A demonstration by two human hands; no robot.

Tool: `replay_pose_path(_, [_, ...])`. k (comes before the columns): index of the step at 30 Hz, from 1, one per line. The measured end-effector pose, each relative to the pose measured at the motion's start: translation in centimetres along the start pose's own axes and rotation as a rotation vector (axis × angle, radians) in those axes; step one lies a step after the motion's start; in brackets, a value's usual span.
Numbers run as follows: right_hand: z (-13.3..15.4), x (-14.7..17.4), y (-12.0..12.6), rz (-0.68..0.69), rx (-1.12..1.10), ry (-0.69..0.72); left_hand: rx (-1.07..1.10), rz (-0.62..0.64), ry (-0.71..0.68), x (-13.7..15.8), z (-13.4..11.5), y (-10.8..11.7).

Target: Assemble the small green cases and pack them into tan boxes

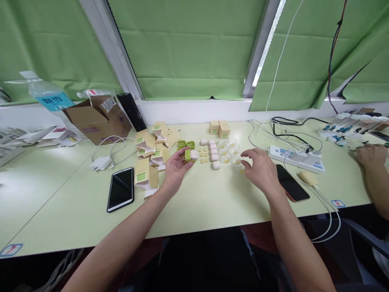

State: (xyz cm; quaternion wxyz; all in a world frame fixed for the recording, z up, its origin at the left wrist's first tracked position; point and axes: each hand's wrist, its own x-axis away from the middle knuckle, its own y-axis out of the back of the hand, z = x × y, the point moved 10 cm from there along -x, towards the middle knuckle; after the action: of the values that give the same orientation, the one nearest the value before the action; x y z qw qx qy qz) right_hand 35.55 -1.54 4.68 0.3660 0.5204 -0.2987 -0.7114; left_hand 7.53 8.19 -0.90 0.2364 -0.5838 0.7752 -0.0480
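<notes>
Two bare hands at work over a pale table (197, 207). Your left hand (178, 168) is clamped, thumb and fingers, on a green case (187, 155); a pink plug (193, 154) sits at its right end. Case and plug are up off the table, left of the rows of parts.

Your right hand (260, 168) is at the right edge of the clear cups (225, 153). Thumb and forefinger stand apart, tips toward the cups (whether they touch one, you cannot tell from here).

Between your hands: small yellow bits (203, 155) nearest the left, then loose pink pieces (214, 150), then the cups. More green cases (191, 144) lie just behind your left fingers. Upright boxes (224, 130) stand behind the cups; opened boxes (145, 142) crowd to the left.

Farther out: a white phone (120, 188) left of your left forearm, a dark phone (293, 184) by your right wrist, a power strip (304, 160) beyond it. Far left, a carton (100, 123) and a bottle (50, 97). Far right, a co-worker's hand (371, 156) rests near some clear tubes (349, 121).
</notes>
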Motion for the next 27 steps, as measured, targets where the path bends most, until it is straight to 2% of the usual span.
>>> replay_pose_path(4, [-1.6, 2.5, -1.8, 0.080, 0.093, 0.105, -0.016, 0.017, -0.008, 0.0, 0.3, -0.2])
replay_pose_path(7, [-2.6, 3.1, -2.9, 0.123, 0.107, 0.102, -0.022, 0.025, -0.023, -0.1, 0.3, -0.3])
replay_pose_path(9, [-2.8, 3.0, -2.7, 0.152, 0.034, 0.075, -0.030, 0.030, -0.032, -0.1, 0.3, -0.4])
replay_pose_path(11, [-2.3, 2.7, -1.9, 0.172, -0.131, 0.043, -0.040, 0.037, -0.039, 0.0, 0.2, -0.5])
replay_pose_path(14, [-0.2, 1.7, -0.6, 0.202, -0.537, 0.016, -0.058, 0.052, -0.048, 0.0, 0.1, -0.6])
replay_pose_path(18, [4.1, -1.0, -1.0, 0.227, -1.030, 0.032, -0.090, 0.041, -0.070, 0.0, -0.2, -0.5])
replay_pose_path(23, [7.5, -4.6, -5.8, 0.259, -1.370, 0.009, -0.127, -0.011, -0.125, -0.1, -1.2, 0.0])
replay_pose_path(27, [7.8, -4.6, -9.8, 0.305, -1.504, -0.144, -0.156, -0.045, -0.155, -0.1, -1.6, 0.5])
